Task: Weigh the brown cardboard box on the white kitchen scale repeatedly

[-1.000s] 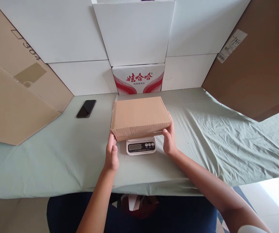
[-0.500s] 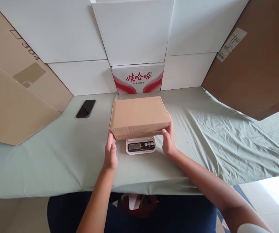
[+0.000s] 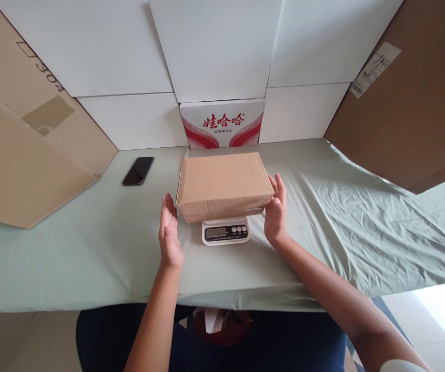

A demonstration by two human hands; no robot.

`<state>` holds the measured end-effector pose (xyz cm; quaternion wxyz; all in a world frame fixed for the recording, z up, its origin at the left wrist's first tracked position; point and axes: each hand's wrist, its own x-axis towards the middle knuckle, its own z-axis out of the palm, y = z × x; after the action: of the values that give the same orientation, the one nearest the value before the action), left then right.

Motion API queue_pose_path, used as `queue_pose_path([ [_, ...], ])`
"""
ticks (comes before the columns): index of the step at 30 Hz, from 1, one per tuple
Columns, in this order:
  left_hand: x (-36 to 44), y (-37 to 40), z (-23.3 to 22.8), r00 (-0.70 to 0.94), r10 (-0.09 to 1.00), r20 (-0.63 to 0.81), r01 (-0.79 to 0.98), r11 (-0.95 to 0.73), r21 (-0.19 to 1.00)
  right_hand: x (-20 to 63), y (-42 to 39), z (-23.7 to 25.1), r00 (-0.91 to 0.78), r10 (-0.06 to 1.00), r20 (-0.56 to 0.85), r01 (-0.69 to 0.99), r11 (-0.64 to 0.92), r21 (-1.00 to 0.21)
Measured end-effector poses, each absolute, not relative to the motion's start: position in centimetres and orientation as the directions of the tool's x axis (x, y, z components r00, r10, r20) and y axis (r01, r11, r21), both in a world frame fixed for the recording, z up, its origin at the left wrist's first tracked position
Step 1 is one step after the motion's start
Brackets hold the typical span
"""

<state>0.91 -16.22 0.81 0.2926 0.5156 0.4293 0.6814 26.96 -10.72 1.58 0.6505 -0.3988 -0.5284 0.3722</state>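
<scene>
A plain cardboard box (image 3: 224, 185), stiff and probably light, rests on a small digital scale (image 3: 225, 231) on the cloth-covered table (image 3: 90, 248), both hands, left (image 3: 169, 235) and right (image 3: 276, 214), open and just clear of its short ends, the likeliest places to grip.

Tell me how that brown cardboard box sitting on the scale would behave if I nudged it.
The cardboard box looks stiff, with flat faces. It overhangs the small scale on every visible side, so an edge push might tip it. Its weight can't be judged.
</scene>
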Motion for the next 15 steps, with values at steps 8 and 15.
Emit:
queue_pose_path([
  [8,1.4,-16.2,0.9,-0.232,0.902,0.364,-0.033,-0.381,0.924,26.3,-11.1,0.3,0.121,0.904,0.409,-0.039,0.416,-0.908],
  [15,1.5,-16.2,0.6,-0.189,0.927,0.323,-0.021,-0.332,0.943,25.5,-11.7,0.5,0.108,0.893,0.437,-0.053,0.444,-0.894],
])
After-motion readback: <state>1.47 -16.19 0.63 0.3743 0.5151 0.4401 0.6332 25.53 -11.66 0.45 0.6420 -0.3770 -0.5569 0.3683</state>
